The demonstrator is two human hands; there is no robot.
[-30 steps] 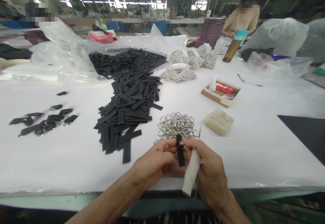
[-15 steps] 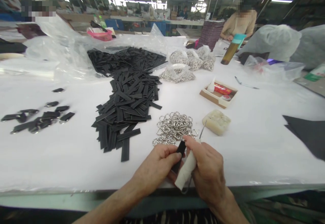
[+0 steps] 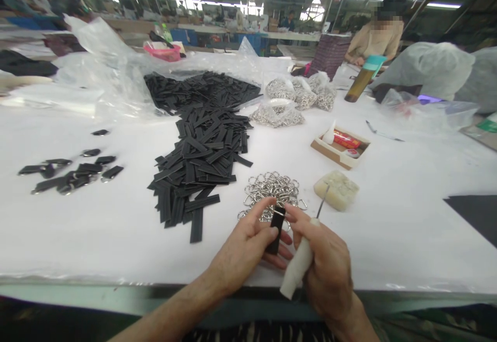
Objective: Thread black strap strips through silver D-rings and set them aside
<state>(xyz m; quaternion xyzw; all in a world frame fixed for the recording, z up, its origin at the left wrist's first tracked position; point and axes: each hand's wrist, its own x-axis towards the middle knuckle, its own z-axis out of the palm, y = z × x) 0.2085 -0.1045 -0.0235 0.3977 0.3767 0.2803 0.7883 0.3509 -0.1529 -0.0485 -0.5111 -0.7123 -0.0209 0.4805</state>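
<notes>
My left hand (image 3: 248,243) is closed on a black strip (image 3: 276,231), its thumb pressed on the front face. A metal ring (image 3: 279,211) sits at the strip's upper end, between my left index finger and the fingertips of my right hand (image 3: 324,259). That right hand grips an awl (image 3: 298,272) with a pale wrapped handle; its thin metal point slants up towards a yellowish wax-like block (image 3: 337,191). Just beyond my fingers lies a heap of D-shaped metal rings (image 3: 272,189). Left of it spreads a large pile of black strips (image 3: 198,161).
Several strips fitted with rings (image 3: 77,175) lie at the left. Bags of rings (image 3: 277,113), a small box (image 3: 339,148) with a red tube, and a tilted bottle (image 3: 363,80) stand farther back. Black sheets (image 3: 476,215) lie at right; a person (image 3: 375,42) works across the table.
My right hand has moved slightly right and down with the awl, away from the strip. The fingers of my left hand have spread behind the strip, and the ring at its end shows more clearly.
</notes>
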